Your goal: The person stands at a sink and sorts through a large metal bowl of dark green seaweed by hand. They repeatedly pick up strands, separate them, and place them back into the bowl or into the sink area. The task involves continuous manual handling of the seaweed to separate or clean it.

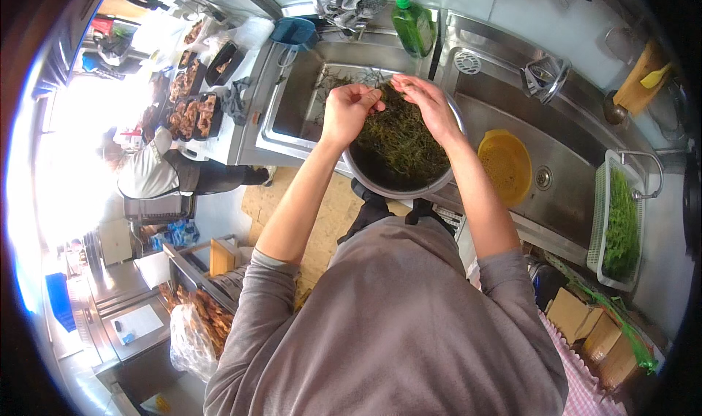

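A round metal bowl [405, 192] stands before me at the sinks, heaped with dark green, stringy plant matter [408, 141] that looks like seaweed or herbs. Over the bowl's far left part is my left hand [352, 108], its thumb and fingers pinched together on what seems a small bit of the greens. My right hand [425, 103] lies at the far right of the heap, fingers bent inward, with a little of the greens at its fingertips. More thin strands [340, 81] lie in the left sink [296, 100], just beyond my left hand.
Right of the bowl, a yellow basin [513, 169] sits in the second sink [559, 147]. A white basket [598, 235] of leafy greens is far right. A green pump bottle [411, 29] stands behind. At left, a person [159, 174] is beside black trays [189, 117] of meat.
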### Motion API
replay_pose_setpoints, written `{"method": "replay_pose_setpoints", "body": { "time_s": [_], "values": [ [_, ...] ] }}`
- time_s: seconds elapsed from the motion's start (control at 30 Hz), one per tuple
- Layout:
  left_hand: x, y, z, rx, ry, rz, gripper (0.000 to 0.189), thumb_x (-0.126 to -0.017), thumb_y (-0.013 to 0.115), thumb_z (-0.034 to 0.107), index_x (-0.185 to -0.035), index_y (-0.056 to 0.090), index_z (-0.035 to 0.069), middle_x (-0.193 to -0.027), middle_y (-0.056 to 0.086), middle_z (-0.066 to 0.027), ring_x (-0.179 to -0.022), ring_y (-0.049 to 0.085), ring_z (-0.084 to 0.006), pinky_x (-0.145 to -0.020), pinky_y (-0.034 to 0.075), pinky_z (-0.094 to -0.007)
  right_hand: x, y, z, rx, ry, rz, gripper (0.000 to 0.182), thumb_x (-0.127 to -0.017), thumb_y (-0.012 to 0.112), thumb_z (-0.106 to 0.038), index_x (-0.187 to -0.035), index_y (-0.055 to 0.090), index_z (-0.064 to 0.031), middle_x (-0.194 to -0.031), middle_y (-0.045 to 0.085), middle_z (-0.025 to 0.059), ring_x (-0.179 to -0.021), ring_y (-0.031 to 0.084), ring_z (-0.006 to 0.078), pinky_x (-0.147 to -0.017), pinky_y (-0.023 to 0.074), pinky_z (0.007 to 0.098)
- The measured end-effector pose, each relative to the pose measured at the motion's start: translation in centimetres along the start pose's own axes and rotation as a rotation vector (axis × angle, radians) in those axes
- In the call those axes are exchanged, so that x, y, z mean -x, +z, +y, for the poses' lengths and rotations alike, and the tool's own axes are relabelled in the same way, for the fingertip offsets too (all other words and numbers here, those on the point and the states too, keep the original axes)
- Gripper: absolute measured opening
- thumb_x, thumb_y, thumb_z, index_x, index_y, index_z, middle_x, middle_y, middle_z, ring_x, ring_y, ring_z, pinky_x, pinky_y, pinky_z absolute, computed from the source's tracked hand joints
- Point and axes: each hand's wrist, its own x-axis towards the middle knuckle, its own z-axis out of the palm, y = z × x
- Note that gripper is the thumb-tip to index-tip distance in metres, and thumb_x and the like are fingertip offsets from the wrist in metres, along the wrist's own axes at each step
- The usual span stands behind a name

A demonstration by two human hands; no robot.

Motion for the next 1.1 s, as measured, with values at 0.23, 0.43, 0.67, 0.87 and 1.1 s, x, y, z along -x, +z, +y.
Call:
{"method": "replay_pose_setpoints", "body": {
  "time_s": [0.23,0.43,0.67,0.87,1.1],
  "values": [
    [-0.2,0.7,0.7,-0.438,0.128,-0.04,0.018,-0.092,0.067,0.016,-0.081,0.071,0.001,-0.069,0.07,-0.0048,-0.063,0.062,-0.0094,-0.06,0.047,-0.0274,-0.9,0.3,-2.0,0.533,-0.059,-0.156,0.017,-0.088,0.062,-0.009,-0.1,0.068,0.0012,-0.084,0.067,0.0197,-0.078,0.068,0.0227,-0.072,0.0506,0.0357],
    [0.1,0.9,-0.8,-0.658,0.282,-0.012,0.011,-0.085,0.064,0.011,-0.084,0.07,0.001,-0.075,0.07,-0.0163,-0.07,0.07,-0.0296,-0.065,0.053,-0.0379,-0.3,1.7,-1.9,0.609,0.021,-0.197,0.014,-0.091,0.051,-0.002,-0.085,0.058,0.0084,-0.071,0.063,0.0133,-0.065,0.064,0.0177,-0.06,0.05,0.0341],
    [0.9,1.1,-2.0,-0.765,0.432,0.01,0.008,-0.08,0.065,0.008,-0.084,0.069,0.002,-0.075,0.067,-0.0199,-0.073,0.069,-0.0364,-0.066,0.054,-0.0401,0.6,1.3,-0.2,1.038,-0.303,-0.118,0.006,-0.082,0.055,0.004,-0.086,0.06,0.0031,-0.088,0.064,0.0236,-0.087,0.064,0.0415,-0.076,0.0511,0.048],
    [0.1,0.8,-2.2,-0.546,0.229,-0.075,0.008,-0.087,0.063,0.008,-0.084,0.068,0.002,-0.065,0.065,-0.0096,-0.061,0.065,-0.017,-0.059,0.05,-0.0307,-0.5,-0.1,1.5,0.891,-0.278,0.204,0.011,-0.084,0.052,0.007,-0.087,0.062,0.0031,-0.088,0.067,0.0215,-0.087,0.066,0.0368,-0.077,0.0523,0.0442],
    [-0.3,-1.3,-3.2,-0.233,-0.042,-0.085,0.015,-0.096,0.059,0.009,-0.086,0.065,-0.001,-0.077,0.067,-0.0035,-0.069,0.06,-0.0102,-0.066,0.046,-0.0238,-1.0,-1.4,1.2,0.743,-0.302,0.419,0.018,-0.094,0.05,-0.001,-0.099,0.068,-0.0012,-0.095,0.073,0.0123,-0.074,0.071,0.0205,-0.066,0.0561,0.0332]
  ]
}}
